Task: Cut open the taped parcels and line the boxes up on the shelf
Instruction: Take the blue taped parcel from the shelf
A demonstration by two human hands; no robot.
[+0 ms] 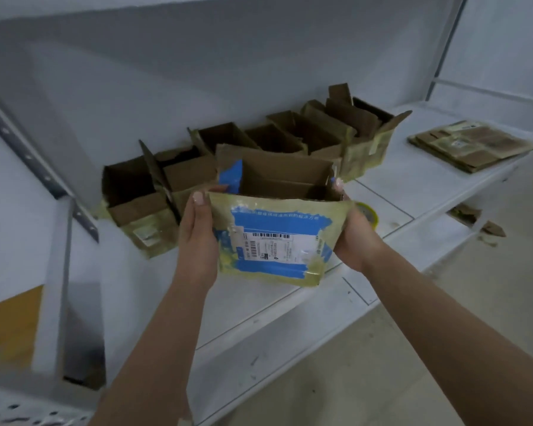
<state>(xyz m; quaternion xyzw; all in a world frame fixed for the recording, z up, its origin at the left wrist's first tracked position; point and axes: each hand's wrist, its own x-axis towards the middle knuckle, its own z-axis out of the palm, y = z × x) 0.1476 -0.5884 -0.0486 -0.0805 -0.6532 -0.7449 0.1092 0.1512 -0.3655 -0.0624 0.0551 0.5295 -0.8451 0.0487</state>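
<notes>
While both hands clamp it, the opened brown cardboard box with blue tape and a white barcode label (274, 238) sits in the air just in front of the white metal shelf (382, 192), flaps up. My left hand (197, 232) grips its left side, thumb on the rim; right hand (351, 238) wraps the right side, fingers curled round it. Behind it, a row of opened brown boxes (259, 155) lines the back wall. A yellowish tape roll (366, 212) lies just behind the right hand; flattened cardboard stack (471, 146) far right. Risk, I judge: setting it down could knock the tape roll or nudge the row crooked, since space in front looks tight.
</notes>
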